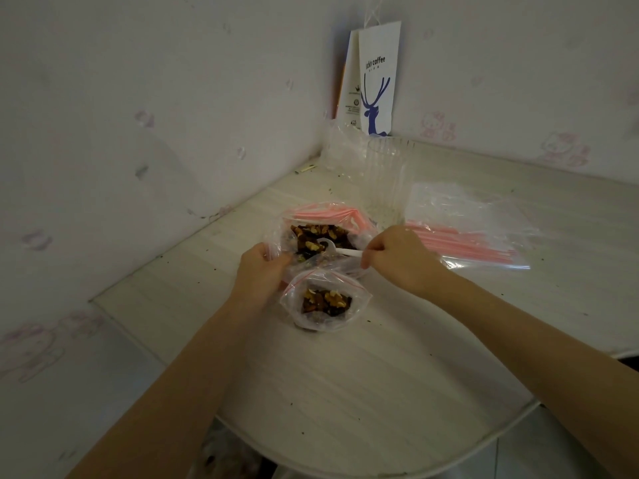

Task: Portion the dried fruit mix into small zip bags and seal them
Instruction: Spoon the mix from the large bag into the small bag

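Note:
A large clear zip bag (313, 216) with a pink seal strip lies open on the table, full of dried fruit mix (320, 235). My left hand (261, 267) grips its near left edge. My right hand (397, 259) pinches the handle of a white plastic spoon (340, 250), whose bowl sits in the mix. Just in front stands a small zip bag (325, 300), open at the top and partly filled with fruit and nuts.
A pile of empty zip bags (473, 229) with pink strips lies to the right. A clear ribbed plastic cup (385, 178) stands behind the big bag. A white coffee paper bag (375, 81) leans in the wall corner. Crumbs dot the pale table (345, 375).

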